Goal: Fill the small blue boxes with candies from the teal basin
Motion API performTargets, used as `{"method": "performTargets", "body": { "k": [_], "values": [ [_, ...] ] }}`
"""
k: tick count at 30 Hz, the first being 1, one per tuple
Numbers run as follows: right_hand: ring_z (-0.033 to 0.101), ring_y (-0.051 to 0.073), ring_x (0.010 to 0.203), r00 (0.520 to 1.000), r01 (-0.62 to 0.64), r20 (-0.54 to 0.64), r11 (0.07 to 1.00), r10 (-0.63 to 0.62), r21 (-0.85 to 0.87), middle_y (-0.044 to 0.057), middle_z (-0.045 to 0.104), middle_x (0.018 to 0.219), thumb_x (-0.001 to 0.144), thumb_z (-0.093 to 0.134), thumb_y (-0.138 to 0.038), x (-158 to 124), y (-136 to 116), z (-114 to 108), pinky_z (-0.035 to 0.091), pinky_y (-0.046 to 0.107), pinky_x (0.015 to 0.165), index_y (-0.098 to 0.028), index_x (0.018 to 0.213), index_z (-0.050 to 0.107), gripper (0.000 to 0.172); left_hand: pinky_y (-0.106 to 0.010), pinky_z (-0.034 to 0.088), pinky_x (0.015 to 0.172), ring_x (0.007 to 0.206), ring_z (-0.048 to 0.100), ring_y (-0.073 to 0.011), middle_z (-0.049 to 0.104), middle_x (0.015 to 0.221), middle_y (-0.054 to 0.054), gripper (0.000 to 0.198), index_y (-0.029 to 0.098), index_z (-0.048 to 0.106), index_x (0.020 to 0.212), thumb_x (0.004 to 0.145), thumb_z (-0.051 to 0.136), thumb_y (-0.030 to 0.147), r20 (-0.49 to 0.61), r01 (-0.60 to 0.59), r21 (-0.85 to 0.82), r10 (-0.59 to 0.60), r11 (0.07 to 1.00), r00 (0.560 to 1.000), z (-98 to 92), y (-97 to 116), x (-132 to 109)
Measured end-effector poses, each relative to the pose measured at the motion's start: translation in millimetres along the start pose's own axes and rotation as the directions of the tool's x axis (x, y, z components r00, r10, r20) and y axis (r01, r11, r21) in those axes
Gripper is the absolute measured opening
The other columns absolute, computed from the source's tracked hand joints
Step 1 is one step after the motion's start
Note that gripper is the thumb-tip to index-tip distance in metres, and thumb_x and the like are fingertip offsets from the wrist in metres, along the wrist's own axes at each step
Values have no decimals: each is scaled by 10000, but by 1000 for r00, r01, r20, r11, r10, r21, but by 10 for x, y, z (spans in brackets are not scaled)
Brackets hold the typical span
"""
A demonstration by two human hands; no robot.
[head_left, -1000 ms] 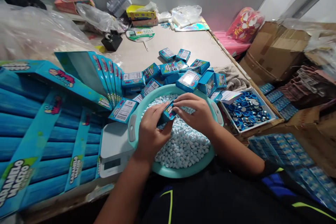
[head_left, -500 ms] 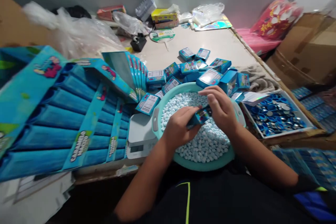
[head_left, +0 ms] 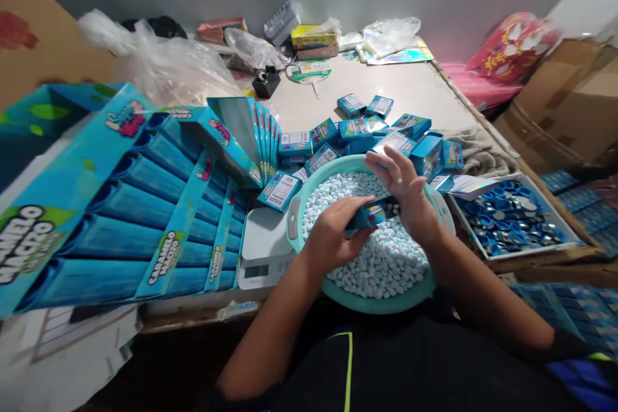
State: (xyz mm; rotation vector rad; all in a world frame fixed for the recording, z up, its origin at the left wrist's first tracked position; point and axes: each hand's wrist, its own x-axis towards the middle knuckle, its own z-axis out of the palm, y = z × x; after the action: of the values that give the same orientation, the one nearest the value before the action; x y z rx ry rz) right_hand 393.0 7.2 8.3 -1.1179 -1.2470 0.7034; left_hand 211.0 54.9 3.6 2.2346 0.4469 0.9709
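- Small blue box [head_left: 371, 214]: above the teal basin [head_left: 294, 232] of pale candies [head_left: 381, 264], between both hands.
- Left hand [head_left: 333, 238]: grasping the box's near-left end.
- Right hand [head_left: 403, 190]: fingers loosely spread, touching its far-right end.

**Person, head-camera view: clothing**

Left hand [head_left: 333, 238] and right hand [head_left: 403, 190]: bare, both forearms uncovered. Garment: black, with a thin yellow-green stripe down the front. Right sleeve: short, black, yellow-green trim and a blue patch at the edge.
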Motion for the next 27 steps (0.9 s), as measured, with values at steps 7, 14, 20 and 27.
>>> {"method": "performTargets", "body": {
  "k": [7,14,20,27],
  "values": [
    [623,290,1316,985,-165,-55,983,161,-85,99,651,1415,1037,391,-714,180,-4,-120,495,529,1150,-291,1391,614,595,-410,635,970,1102,732,-243,737,1210,-87,445,214,636,1323,902,759,288,-447,242,100,-174,965,877,-169,103,-143],
    [697,327,1139,840,183,493,735,229,-653,166,700,1269,921,699,-613,811,-19,891,578,476,999,-167,1281,694,574,-441,656,919,1041,756,-270,741,1142,-97,443,187,630,1143,769,860,239,-739,377,132,-163,917,654,-950,379,-440],
    [733,334,1042,800,217,434,474,415,-853,144,751,1003,728,805,-783,1038,438,2048,612,525,871,-120,1112,713,771,-467,637,933,1043,738,-259,711,1067,-96,315,202,545,916,788,826,264,-811,429,330,20,841,584,-1025,378,-737],
    [650,425,1196,845,308,447,414,294,-856,200,657,1314,777,864,-466,1230,124,1472,522,583,1000,-130,1484,563,838,-391,593,847,978,726,-244,708,1013,-73,362,192,522,775,725,879,219,-722,466,477,30,746,691,-982,377,-1014]
  ]
}}
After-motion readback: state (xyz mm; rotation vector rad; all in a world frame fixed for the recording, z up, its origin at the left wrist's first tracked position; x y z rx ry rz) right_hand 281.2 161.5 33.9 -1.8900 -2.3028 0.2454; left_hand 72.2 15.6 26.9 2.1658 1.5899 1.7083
